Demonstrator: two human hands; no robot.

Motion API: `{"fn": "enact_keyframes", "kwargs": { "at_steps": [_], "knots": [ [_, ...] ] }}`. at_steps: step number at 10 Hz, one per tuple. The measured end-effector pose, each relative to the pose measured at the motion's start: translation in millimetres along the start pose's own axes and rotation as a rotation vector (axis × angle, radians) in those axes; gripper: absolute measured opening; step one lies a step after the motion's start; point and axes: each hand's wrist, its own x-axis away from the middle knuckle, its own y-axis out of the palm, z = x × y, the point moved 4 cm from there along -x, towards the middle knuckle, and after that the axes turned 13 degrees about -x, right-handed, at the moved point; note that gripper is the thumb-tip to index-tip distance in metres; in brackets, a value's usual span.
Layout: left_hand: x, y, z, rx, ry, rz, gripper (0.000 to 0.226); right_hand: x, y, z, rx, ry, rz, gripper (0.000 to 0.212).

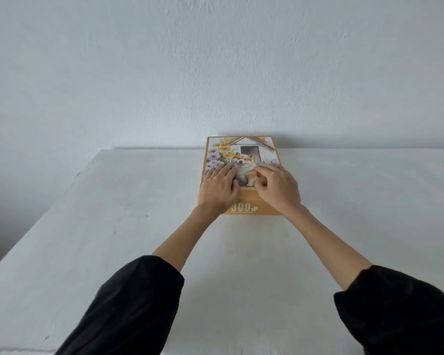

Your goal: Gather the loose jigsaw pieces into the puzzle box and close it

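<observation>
**Box, closed, under two hands**

Item: orange box, dog picture on lid, "300" printed at near edge. Lid on.
Location: far middle of white table, back edge by the wall.
Left hand: flat on lid, fingers straight.
Right hand: on lid beside it, fingers slightly bent, gripping nothing.
Sleeves: black.

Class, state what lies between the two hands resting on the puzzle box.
Head view: only the puzzle box lid, with its printed dog, between the left hand and right hand.
</observation>
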Motion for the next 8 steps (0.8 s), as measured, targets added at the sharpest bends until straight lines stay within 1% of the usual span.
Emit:
{"fn": "enact_keyframes", "kwargs": {
  "at_steps": [1, 2, 3, 5, 6, 7, 8],
  "knots": [
    [-18.4, 5.8, -5.1, 0.009, -0.005, 0.007, 0.072, -18.2, 4.8, 5.3, -0.005, 0.002, -0.009, 0.033],
    [-30.8, 8.4, -7.1, 0.008, -0.002, 0.016, 0.074, -30.8, 8.1, 8.9, -0.007, 0.008, -0.007, 0.033],
    [-35.2, 11.8, -9.3, 0.002, 0.012, 0.027, 0.071, -34.0, 11.1, 11.9, 0.016, -0.019, 0.016, 0.033],
    [-36.4, 11.5, -8.2, 0.015, 0.012, 0.062, 0.068, -34.4, 10.7, 12.4, 0.012, -0.017, 0.015, 0.033],
    [-31.1, 13.0, -7.8, 0.017, -0.003, 0.05, 0.069, -27.9, 10.4, 11.9, 0.01, -0.021, 0.019, 0.032],
    [-33.9, 15.8, -9.2, 0.027, -0.04, 0.044, 0.053, -22.1, 7.0, 7.3, -0.036, -0.003, 0.055, 0.033],
    [-15.4, 10.9, -6.0, 0.189, -0.122, 0.08, 0.034, 12.6, 4.9, 8.9, -0.118, -0.005, 0.091, 0.037]
  ]
}}
